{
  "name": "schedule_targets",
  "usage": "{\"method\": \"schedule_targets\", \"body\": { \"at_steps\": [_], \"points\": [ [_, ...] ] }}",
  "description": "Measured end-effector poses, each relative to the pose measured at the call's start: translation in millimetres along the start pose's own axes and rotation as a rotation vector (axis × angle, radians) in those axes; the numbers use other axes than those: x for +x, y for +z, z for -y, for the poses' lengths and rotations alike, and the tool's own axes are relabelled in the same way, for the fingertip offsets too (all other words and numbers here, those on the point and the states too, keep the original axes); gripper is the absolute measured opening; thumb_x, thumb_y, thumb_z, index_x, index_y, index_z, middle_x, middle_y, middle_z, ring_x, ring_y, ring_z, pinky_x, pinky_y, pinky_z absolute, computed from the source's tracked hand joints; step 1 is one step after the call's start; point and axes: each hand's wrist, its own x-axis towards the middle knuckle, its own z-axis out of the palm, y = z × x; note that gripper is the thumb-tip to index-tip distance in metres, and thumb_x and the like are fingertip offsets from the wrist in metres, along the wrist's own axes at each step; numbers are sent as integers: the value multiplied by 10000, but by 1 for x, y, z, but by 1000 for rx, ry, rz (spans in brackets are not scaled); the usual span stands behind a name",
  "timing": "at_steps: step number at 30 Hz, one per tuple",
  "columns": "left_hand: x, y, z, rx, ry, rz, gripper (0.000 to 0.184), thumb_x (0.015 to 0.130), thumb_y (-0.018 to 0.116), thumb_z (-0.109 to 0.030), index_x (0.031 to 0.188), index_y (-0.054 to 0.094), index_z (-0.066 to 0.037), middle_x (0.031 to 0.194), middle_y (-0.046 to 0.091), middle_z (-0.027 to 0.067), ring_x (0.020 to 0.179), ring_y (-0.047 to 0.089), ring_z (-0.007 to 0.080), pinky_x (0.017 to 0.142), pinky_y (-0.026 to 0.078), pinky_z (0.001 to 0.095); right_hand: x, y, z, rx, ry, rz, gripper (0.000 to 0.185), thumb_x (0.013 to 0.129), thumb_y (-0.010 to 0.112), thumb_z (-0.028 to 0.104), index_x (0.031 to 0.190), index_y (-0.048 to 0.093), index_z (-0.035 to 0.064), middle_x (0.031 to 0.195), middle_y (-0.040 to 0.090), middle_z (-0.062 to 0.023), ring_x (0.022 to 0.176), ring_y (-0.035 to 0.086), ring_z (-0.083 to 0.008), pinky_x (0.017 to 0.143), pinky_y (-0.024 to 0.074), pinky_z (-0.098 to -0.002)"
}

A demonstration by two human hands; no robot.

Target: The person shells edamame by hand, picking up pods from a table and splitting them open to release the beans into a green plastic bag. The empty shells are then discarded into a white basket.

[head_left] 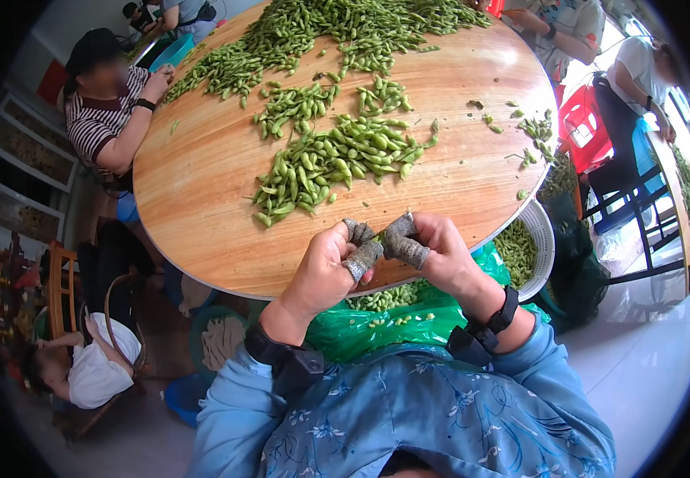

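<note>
My left hand and my right hand meet at the near edge of the round wooden table. Grey wrapping covers the thumb and a finger on each. Pinched between the wrapped fingertips is a green soybean pod, mostly hidden. Both hands are closed on it. Just beyond them lies a pile of soybean pods. Below, a green plastic bag spreads over my lap, with shelled soybeans in it and a few loose beans on its folds.
A larger heap of pods covers the table's far side. At right, a white basket of pods stands beside the table. Other people sit around, one in a striped shirt at left. A red plastic chair is at far right.
</note>
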Motion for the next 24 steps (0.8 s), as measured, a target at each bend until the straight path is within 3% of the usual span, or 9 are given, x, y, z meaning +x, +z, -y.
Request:
{"method": "schedule_targets", "body": {
  "at_steps": [2, 4, 5, 8, 11, 16, 17, 20, 24],
  "points": [
    [-1, 1, 1, 32, 32, -2, 88, 829, 474, -78, 908, 455, -44, 642, 504, 18, 500, 425, 33, 402, 297, 141, -1, 2, 2, -28, -21, 11, 73, 777, 563, 51, 797, 548, -18, 714, 549, -36, 661, 484, -76, 595, 413, -235],
    [0, 4, 2, 32, 37, -77, 65, 796, 451, 6, 857, 470, -4, 687, 504, 4, 594, 465, 46, 506, 383, 191, -4, 6, 8, -461, -200, -18, 92, 690, 588, 4, 754, 528, -21, 648, 516, -102, 600, 517, -178, 552, 410, -280],
    [1, 5, 3, 32, 37, -77, 65, 796, 451, 6, 857, 470, -4, 687, 504, 4, 594, 465, 46, 506, 383, 191, -3, 7, 5, -655, -288, -79, 123, 606, 574, -32, 699, 495, -22, 622, 473, -168, 586, 507, -316, 522, 401, -341],
    [8, 3, 16, 31, 125, -154, 122, 758, 409, 58, 848, 469, 1, 707, 504, 8, 628, 464, 50, 533, 392, 201, 0, 12, 4, -804, -434, -86, 114, 587, 556, -42, 639, 460, -10, 627, 478, -175, 603, 482, -373, 521, 399, -380],
    [11, 0, 24, 25, 192, -163, 172, 733, 381, 75, 859, 477, 6, 719, 509, 23, 655, 474, 63, 564, 411, 218, -3, 11, 1, -693, -336, -144, 92, 617, 564, -44, 687, 518, -6, 669, 524, -174, 628, 531, -335, 539, 425, -361],
    [-9, 3, 15, 580, 344, -250, 201, 731, 428, 37, 896, 535, -4, 716, 552, 97, 640, 543, 146, 572, 439, 259, -19, -66, 8, -346, -251, -431, 169, 743, 557, -27, 911, 573, -18, 785, 613, -86, 715, 571, -126, 639, 457, -242],
    [-11, 1, 21, 730, 462, -231, 198, 683, 492, 23, 853, 576, -35, 736, 568, 112, 613, 550, 202, 559, 444, 280, -29, -81, 24, -831, -254, -544, 221, 753, 550, -14, 973, 563, -8, 765, 613, -93, 697, 572, -122, 624, 458, -240],
    [-20, -2, 30, 912, 760, 97, 192, 657, 544, -4, 834, 591, -63, 791, 575, 70, 646, 537, 175, 591, 431, 271, -55, -122, 39, -1130, -197, -777, 285, 763, 544, -25, 1047, 534, -2, 741, 606, -81, 667, 557, -104, 603, 440, -215],
    [-22, -4, 6, 783, 808, 73, 193, 652, 571, -24, 840, 600, -53, 793, 584, 72, 680, 541, 208, 603, 440, 305, -55, -111, 32, -623, -255, -627, 192, 814, 528, 24, 991, 545, -50, 859, 585, -41, 792, 531, -85, 709, 427, -200]
  ]
}}
